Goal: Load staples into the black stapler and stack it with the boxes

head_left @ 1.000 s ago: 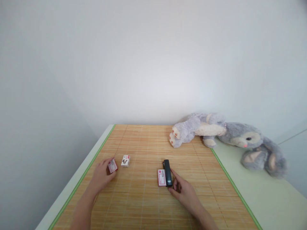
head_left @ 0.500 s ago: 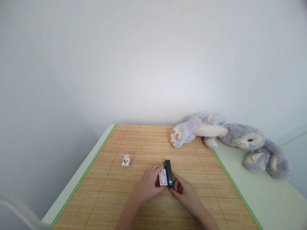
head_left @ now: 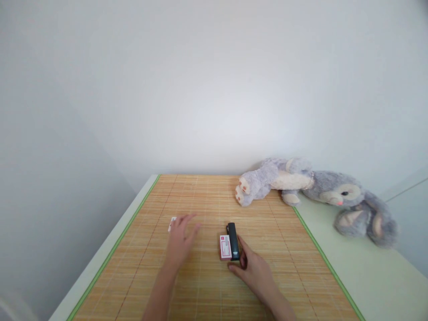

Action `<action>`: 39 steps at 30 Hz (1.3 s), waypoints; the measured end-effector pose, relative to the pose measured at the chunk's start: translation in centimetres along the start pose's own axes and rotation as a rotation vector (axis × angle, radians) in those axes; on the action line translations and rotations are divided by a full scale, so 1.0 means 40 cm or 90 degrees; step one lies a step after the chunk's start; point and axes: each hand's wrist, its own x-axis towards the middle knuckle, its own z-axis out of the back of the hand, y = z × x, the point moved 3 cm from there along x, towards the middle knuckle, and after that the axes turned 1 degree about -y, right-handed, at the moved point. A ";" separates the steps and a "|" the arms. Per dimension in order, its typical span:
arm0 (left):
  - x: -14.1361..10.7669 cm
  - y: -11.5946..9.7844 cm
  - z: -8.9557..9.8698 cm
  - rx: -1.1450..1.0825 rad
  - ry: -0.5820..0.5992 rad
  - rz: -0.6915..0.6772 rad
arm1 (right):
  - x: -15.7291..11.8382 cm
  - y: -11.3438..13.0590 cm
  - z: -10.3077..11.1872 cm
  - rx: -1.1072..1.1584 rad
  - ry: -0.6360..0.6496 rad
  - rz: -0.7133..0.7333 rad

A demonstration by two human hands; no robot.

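A black stapler (head_left: 234, 243) lies on the bamboo mat, with a white and red box (head_left: 225, 247) right beside it on its left. My right hand (head_left: 252, 269) is at the stapler's lower right, its fingers apart, the fingertips by the stapler's side and near end. Over to the left, my left hand (head_left: 180, 238) is in the air with fingers spread and nothing in it. It partly covers a small white box (head_left: 171, 224), of which only the left part shows.
The bamboo mat (head_left: 207, 196) with green edging covers much of a pale green table (head_left: 377, 267). A grey and cream plush rabbit (head_left: 290, 180) lies across the back right, over the mat's corner. A plain wall stands behind.
My left hand has let go of the white and red box and moved left to the small box. My right hand has stayed by the stapler. The view has shifted slightly.
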 end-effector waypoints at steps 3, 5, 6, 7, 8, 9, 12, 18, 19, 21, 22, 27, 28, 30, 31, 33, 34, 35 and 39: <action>0.057 0.107 0.088 0.025 -0.091 0.122 | 0.004 0.010 0.007 -0.044 0.005 -0.023; 0.078 0.148 0.102 0.013 -0.065 0.158 | 0.006 0.017 0.010 -0.062 0.005 -0.028; 0.083 0.156 0.094 0.002 -0.044 0.166 | 0.007 0.020 0.011 -0.068 0.004 -0.027; 0.083 0.155 0.076 -0.011 -0.022 0.168 | 0.009 0.023 0.011 -0.072 0.005 -0.024; 0.081 0.147 0.051 -0.025 -0.003 0.167 | 0.010 0.025 0.011 -0.077 0.007 -0.022; 0.077 0.132 0.019 -0.039 0.013 0.163 | 0.012 0.028 0.011 -0.080 0.009 -0.021; 0.058 0.064 -0.092 -0.084 0.058 0.141 | 0.017 0.034 0.010 -0.077 0.014 -0.016; 0.022 -0.041 -0.248 -0.156 0.135 0.094 | 0.021 0.049 0.011 -0.078 0.009 -0.001; 0.017 -0.047 -0.260 -0.163 0.143 0.088 | 0.021 0.051 0.010 -0.081 0.007 -0.001; 0.011 -0.051 -0.275 -0.172 0.152 0.080 | 0.021 0.056 0.008 -0.084 -0.001 0.000; 0.009 -0.051 -0.279 -0.174 0.154 0.077 | 0.021 0.058 0.007 -0.085 -0.006 0.001; 0.003 -0.052 -0.276 -0.171 0.147 0.065 | 0.018 0.064 -0.002 -0.098 -0.024 -0.006; 0.000 -0.054 -0.271 -0.168 0.137 0.065 | 0.018 0.064 -0.002 -0.103 -0.026 -0.010; -0.012 -0.058 -0.259 -0.164 0.104 0.070 | 0.017 0.063 -0.001 -0.102 -0.027 -0.015; -0.022 -0.060 -0.254 -0.165 0.085 0.074 | 0.017 0.063 0.000 -0.096 -0.025 -0.016; -0.054 -0.066 -0.253 -0.173 0.056 0.084 | 0.019 0.062 0.002 -0.079 -0.022 -0.015; -0.075 -0.071 -0.258 -0.181 0.052 0.089 | 0.020 0.062 0.003 -0.072 -0.022 -0.012; -0.097 -0.076 -0.267 -0.189 0.057 0.093 | 0.021 0.063 0.003 -0.067 -0.022 -0.006; -0.181 -0.109 -0.313 -0.215 0.082 0.084 | 0.022 0.056 0.000 -0.061 -0.015 0.020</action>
